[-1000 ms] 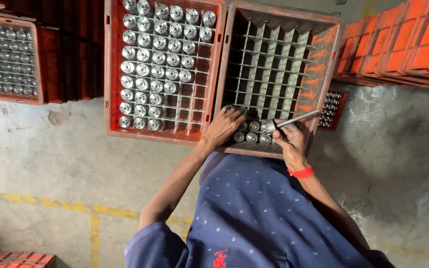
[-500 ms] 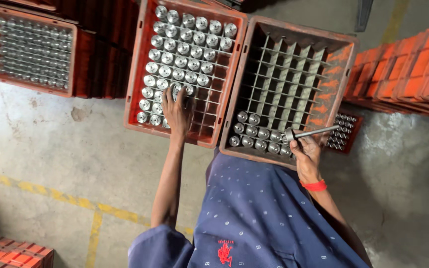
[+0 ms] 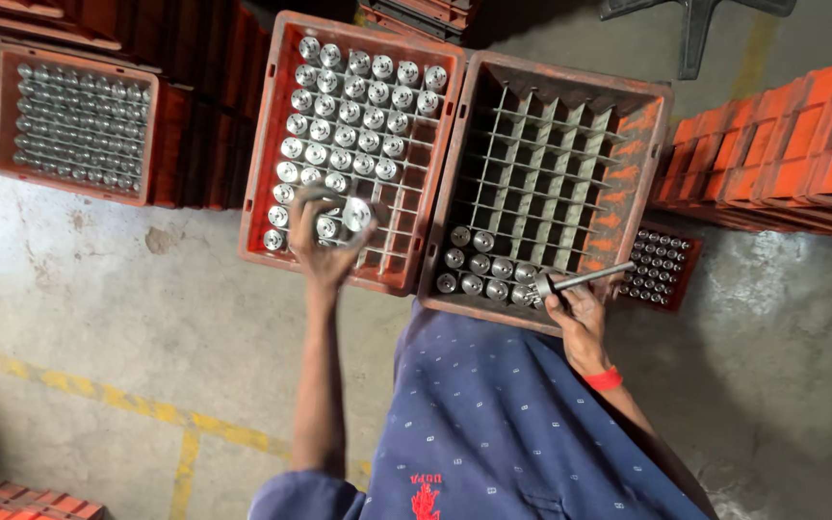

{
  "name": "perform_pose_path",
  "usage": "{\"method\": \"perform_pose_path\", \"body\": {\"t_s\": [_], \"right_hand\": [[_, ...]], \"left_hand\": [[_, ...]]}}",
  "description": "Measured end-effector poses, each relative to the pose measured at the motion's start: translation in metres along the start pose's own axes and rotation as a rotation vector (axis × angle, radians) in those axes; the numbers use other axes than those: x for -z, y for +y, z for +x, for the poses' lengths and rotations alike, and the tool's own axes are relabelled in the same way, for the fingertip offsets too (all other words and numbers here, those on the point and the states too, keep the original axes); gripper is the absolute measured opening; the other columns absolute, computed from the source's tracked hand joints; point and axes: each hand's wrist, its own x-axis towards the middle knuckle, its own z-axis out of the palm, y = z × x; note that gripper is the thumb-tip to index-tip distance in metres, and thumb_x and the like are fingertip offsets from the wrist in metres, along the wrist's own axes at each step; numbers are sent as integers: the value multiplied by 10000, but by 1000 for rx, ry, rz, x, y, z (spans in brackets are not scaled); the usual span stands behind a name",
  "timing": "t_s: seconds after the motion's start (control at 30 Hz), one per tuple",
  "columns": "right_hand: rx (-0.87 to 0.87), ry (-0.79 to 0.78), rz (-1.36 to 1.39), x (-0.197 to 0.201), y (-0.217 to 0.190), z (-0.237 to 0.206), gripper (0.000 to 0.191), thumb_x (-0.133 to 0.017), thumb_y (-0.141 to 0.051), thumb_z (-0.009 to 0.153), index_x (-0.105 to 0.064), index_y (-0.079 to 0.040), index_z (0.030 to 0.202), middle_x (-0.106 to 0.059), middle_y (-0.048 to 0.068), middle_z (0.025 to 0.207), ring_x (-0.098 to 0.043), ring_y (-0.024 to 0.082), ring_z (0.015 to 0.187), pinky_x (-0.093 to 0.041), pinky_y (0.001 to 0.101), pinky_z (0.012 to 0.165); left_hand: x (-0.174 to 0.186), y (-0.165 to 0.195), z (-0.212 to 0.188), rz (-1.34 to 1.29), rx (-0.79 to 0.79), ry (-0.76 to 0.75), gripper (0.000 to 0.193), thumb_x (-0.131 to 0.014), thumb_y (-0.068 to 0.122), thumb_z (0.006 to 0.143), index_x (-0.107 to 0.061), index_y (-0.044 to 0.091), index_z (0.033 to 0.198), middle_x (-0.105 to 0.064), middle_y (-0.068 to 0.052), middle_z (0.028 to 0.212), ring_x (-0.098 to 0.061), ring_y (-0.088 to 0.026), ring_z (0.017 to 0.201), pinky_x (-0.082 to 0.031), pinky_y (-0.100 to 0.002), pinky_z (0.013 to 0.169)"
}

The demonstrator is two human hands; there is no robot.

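Note:
Two orange divided crates stand side by side on the floor in front of me. The left crate [image 3: 260, 173] is mostly full of shiny metal cylinders [image 3: 358, 106]. The right crate [image 3: 655, 154] holds only two short rows of cylinders [image 3: 481, 265] at its near edge. My left hand [image 3: 325, 246] is over the near rows of the left crate, blurred, closed around a couple of cylinders [image 3: 352, 214]. My right hand [image 3: 575, 310] rests on the right crate's near rim and grips a thin metal rod [image 3: 585, 279] that points right.
Another full orange crate [image 3: 2, 116] sits at the far left on a stack. Stacked empty orange crates [image 3: 801, 144] fill the right side, with a small dark tray of cylinders [image 3: 657, 268] below them. A yellow line [image 3: 146, 409] crosses the concrete floor.
My left hand left the right crate, crossed to the left crate and closed on cylinders there. My right hand with the rod stayed at the right crate's rim.

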Motion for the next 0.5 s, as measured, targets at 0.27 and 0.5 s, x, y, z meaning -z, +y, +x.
{"method": "perform_pose_path", "body": {"t_s": [0.27, 0.5], "right_hand": [[-6, -92, -12, -38, -48, 5, 432, -717, 2, 928, -613, 49, 1345, -676, 106, 1285, -610, 106, 1102, -472, 230, 948], [90, -136, 18, -38, -79, -2, 480, -764, -126, 941, -576, 47, 1348, -625, 162, 1420, -611, 174, 1232, -477, 291, 1052]], "left_hand": [[-142, 49, -72, -203, 727, -407, 260, -831, 117, 862, -630, -17, 960, -651, -116, 818, -628, -219, 724, -510, -384, 625], [-148, 100, -95, 139, 387, -569, 379, -767, 34, 692, -628, 53, 1043, -716, -179, 881, -702, -403, 824, -531, -474, 684]]}}
